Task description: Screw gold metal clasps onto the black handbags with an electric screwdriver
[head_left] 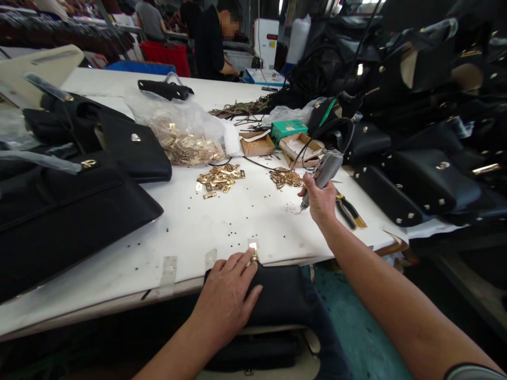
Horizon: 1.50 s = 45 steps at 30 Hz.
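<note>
Head view: the right hand [319,199] grips a grey corded electric screwdriver [322,174], its tip just above the white worktop [190,232]. The left hand [225,295], open with fingers spread, presses a black leather handbag [277,295] at the worktop's near edge, a gold clasp plate [253,252] just beside its fingertips. Loose gold plates [219,178] lie in heaps farther across the worktop.

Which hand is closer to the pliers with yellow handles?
Right. The right hand, gripping a grey power tool, sits just left of the pliers; the left hand lies farther away, on a black bag.
</note>
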Available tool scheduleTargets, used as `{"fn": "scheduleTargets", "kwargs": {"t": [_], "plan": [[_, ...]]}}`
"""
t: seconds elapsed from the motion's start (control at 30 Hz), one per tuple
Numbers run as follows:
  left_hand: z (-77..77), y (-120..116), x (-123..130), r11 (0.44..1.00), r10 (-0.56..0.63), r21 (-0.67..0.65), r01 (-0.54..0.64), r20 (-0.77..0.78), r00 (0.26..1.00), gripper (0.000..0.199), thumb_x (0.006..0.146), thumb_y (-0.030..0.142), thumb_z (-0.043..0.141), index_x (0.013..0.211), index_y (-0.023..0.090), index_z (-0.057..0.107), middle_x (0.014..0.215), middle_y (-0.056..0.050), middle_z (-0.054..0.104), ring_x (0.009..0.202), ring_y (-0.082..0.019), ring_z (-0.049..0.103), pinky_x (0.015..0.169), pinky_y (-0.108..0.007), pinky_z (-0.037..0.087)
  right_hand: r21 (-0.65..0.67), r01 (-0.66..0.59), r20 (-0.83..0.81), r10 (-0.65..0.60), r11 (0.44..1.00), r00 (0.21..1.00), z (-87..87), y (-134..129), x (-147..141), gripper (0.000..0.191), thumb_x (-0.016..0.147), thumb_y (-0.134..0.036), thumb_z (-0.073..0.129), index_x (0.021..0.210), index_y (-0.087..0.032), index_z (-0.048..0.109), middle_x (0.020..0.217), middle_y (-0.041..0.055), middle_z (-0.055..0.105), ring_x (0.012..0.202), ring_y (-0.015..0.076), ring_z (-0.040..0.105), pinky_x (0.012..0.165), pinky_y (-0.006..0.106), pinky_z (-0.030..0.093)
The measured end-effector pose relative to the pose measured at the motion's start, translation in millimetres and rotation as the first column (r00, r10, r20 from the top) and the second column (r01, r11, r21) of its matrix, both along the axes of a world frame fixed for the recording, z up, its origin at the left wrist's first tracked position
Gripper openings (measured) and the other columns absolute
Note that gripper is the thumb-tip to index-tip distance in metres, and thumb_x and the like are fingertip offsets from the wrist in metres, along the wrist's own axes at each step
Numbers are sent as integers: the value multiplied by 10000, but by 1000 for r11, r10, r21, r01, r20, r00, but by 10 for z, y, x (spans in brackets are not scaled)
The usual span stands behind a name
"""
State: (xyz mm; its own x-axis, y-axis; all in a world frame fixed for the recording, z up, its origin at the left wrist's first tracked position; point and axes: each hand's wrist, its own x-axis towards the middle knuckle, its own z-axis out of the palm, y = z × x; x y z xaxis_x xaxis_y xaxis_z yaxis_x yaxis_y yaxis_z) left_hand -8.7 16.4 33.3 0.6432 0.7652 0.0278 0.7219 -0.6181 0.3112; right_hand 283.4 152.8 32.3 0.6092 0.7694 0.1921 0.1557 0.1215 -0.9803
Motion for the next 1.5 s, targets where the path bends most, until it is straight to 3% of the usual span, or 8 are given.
{"fn": "scheduleTargets", "kwargs": {"t": [0.1,0.17,0.33,0.47,0.6,0.8,1.03,1.5], "plan": [[-2,9,3,1000,-6,8,6,10,1000,328,960,340,609,1271,238,638,1531,-58,538,1281,-297,547,1001,-489,469,40,-25,-47,27,999,999,91,-66,-77,497,737,-626,803,843,-188,593,550,-39,606,453,132,582,426,223,463],[-1,8,9,1000,-7,6,7,8,1000,315,975,354,599,1261,229,642,1523,-63,545,1274,-296,550,991,-491,472,80,-85,-163,98,993,982,169,-167,-199,517,758,-667,767,866,-199,576,576,-51,593,454,123,573,436,228,481],[8,-3,33,1000,-3,-2,3,11,1000,304,1022,418,528,1195,215,674,1506,-61,563,1235,-282,562,938,-482,485,98,-248,-483,264,964,835,293,-559,-710,545,797,-725,697,933,-213,564,664,-54,584,481,102,547,459,231,510],[16,-5,36,1000,8,7,-8,14,1000,317,1028,440,513,1177,221,686,1493,-57,573,1201,-276,571,896,-465,488,79,-320,-594,302,944,746,276,-804,-1092,536,804,-713,703,931,-211,565,670,-55,567,494,96,537,463,221,505],[28,-11,22,1000,13,-8,-12,17,1000,316,1014,453,539,1177,228,692,1478,-52,586,1176,-279,574,876,-461,484,81,-329,-613,307,941,728,277,-857,-1248,530,799,-703,714,924,-212,560,664,-57,563,494,95,532,460,214,497],[17,-1,17,1000,15,-15,-14,37,999,335,1025,470,510,1188,239,689,1490,-33,579,1180,-279,568,858,-458,473,89,-315,-598,303,945,742,356,-855,-1221,525,812,-705,699,938,-213,565,672,-55,568,502,95,532,469,217,501],[9,7,18,1000,18,-14,-18,30,999,306,1029,442,518,1178,237,690,1450,-20,612,1144,-265,576,833,-437,467,52,-344,-628,298,938,719,296,-949,-1382,500,823,-682,704,912,-216,549,661,-64,548,490,88,523,481,215,506],[-37,34,-21,1000,-6,-3,6,53,999,282,1040,403,511,1153,248,718,1386,-36,650,1141,-249,568,820,-417,467,33,-315,-591,273,948,759,265,-990,-1422,515,809,-704,700,920,-222,555,659,-61,558,486,102,558,492,230,526]]}}
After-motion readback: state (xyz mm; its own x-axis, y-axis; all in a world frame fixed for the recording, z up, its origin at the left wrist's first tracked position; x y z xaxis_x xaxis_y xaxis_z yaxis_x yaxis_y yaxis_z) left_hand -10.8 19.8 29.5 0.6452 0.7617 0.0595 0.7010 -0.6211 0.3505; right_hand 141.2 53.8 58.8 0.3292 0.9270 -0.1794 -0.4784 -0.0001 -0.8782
